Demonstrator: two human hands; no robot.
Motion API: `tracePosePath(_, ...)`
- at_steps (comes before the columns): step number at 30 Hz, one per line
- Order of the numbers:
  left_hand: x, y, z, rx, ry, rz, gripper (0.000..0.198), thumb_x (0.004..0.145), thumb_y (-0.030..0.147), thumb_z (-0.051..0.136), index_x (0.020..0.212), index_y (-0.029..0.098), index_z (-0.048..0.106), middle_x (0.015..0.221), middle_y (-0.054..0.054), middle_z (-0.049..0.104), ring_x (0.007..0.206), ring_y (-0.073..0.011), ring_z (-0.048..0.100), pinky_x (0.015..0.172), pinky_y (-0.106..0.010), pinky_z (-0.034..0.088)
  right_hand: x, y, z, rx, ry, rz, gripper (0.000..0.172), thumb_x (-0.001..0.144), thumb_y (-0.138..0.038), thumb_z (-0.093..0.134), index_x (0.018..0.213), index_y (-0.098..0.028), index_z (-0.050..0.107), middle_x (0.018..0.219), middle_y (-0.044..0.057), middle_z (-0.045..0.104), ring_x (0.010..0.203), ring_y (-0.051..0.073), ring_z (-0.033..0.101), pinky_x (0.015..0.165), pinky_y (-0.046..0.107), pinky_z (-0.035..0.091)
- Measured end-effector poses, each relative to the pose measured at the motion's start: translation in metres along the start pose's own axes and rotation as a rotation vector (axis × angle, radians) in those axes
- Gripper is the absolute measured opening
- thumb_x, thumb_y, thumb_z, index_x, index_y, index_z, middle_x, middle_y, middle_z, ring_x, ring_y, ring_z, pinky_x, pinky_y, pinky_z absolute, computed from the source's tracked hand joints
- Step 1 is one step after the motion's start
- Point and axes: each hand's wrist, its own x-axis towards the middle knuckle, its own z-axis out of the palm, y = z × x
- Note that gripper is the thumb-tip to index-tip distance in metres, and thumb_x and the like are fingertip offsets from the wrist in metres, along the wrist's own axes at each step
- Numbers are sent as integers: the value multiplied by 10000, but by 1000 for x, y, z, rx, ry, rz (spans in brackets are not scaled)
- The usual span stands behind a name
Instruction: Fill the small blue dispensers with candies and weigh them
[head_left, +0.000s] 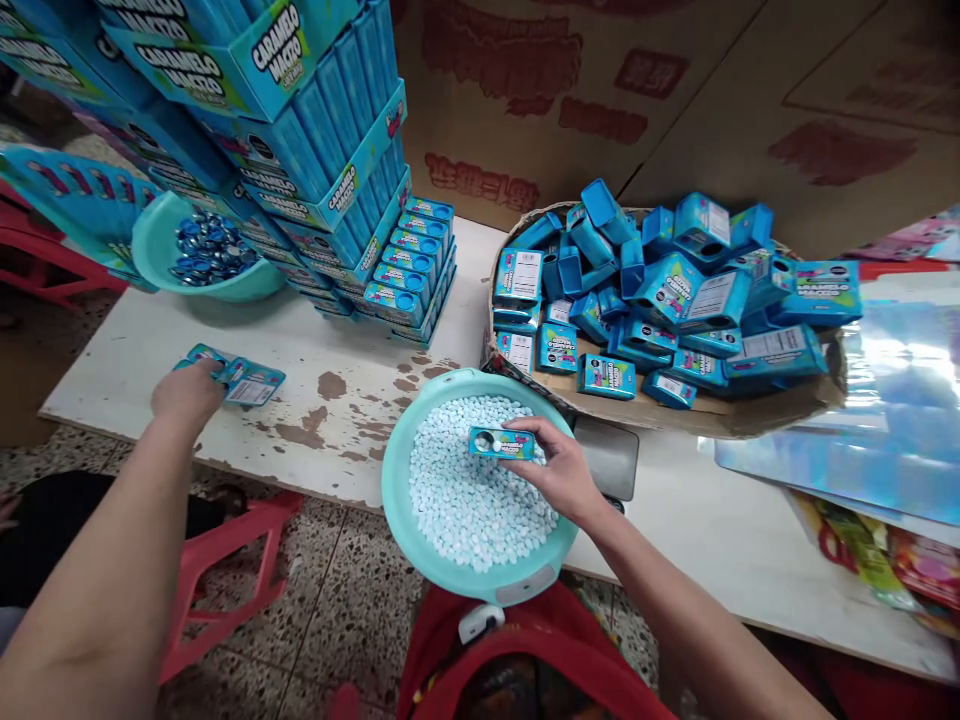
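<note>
My right hand pinches a small blue candy box by one end, above a turquoise basin filled with pale candy pellets. In the box's upper face is a round hole, with white pellets showing there. Far to the left, my left hand is closed over one of the small blue candy boxes on the table; its fingertips are partly hidden. Right beside these fingers lies another blue box with a white label.
Stacked display trays of blue boxes rise at the back left, near a basin of shiny blue pieces. A cardboard tray holds a heap of boxes. Silvery sheets lie at right, and a red stool stands below.
</note>
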Motion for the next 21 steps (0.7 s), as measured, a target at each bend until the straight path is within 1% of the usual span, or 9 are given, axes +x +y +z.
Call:
tracePosePath(3, -21, 10, -3, -59, 172, -16, 417, 820, 443, 498, 1098, 158, 624, 986, -151, 642, 993, -396, 593, 783, -589, 479, -1, -4, 2, -91, -15, -82, 308, 712, -170, 732, 996, -232, 628, 984, 45, 646, 951, 226, 603, 857, 387, 468)
tracePosePath(5, -47, 29, -2, -138, 292, -8, 403, 808, 412, 540, 1113, 164, 628, 1059, -150, 630, 1010, -392, 584, 802, -583, 481, 0, -5, 3, -138, -37, -122, 324, 692, -107, 717, 981, -229, 633, 963, 42, 651, 947, 230, 598, 856, 390, 462)
tracePosePath(6, -65, 44, 0, -192, 334, 31, 397, 808, 397, 549, 1122, 169, 630, 1072, -139, 633, 1001, -372, 590, 818, -562, 485, 0, -5, 3, -135, -41, -129, 335, 686, -88, 712, 981, -227, 634, 965, 42, 652, 951, 230, 598, 859, 388, 460)
tracePosePath(8, -112, 84, 5, -331, 384, 178, 368, 825, 382, 547, 1111, 173, 643, 1051, -113, 657, 950, -310, 610, 844, -492, 495, -3, -5, 2, -77, -18, -121, 337, 683, -88, 720, 981, -222, 638, 965, 40, 653, 945, 222, 604, 862, 378, 460)
tracePosePath(11, -197, 156, 18, -558, 449, 412, 297, 881, 351, 500, 1037, 158, 664, 1017, -107, 678, 952, -251, 615, 884, -406, 487, -17, -9, -5, 88, 6, -83, 331, 676, -160, 775, 978, -218, 651, 964, 36, 655, 941, 212, 613, 877, 363, 461)
tracePosePath(14, -272, 215, 28, -743, 381, 568, 244, 898, 316, 504, 1008, 168, 664, 1001, -98, 685, 952, -221, 624, 895, -368, 482, -40, -15, -22, 259, -17, -35, 389, 642, -258, 830, 991, -225, 660, 987, 34, 660, 956, 211, 616, 882, 351, 470)
tracePosePath(16, -304, 244, 30, -834, 299, 615, 221, 893, 301, 518, 1005, 179, 664, 988, -88, 687, 939, -212, 631, 883, -357, 485, -60, -15, -44, 327, 20, 11, 425, 627, -295, 845, 1004, -236, 658, 999, 31, 663, 950, 209, 621, 860, 340, 487)
tracePosePath(19, -328, 275, 25, -933, 184, 635, 195, 881, 297, 533, 973, 198, 673, 969, -71, 691, 928, -208, 639, 878, -352, 483, -87, 1, -90, 353, 242, 76, 434, 628, -292, 845, 1010, -250, 641, 1025, 24, 656, 941, 201, 625, 835, 328, 505)
tracePosePath(21, -336, 293, 16, -993, 120, 612, 190, 879, 305, 535, 958, 206, 677, 959, -62, 692, 923, -204, 638, 875, -349, 480, -97, 24, -119, 310, 383, 111, 426, 633, -288, 836, 1005, -249, 633, 1029, 22, 650, 932, 198, 624, 832, 330, 506)
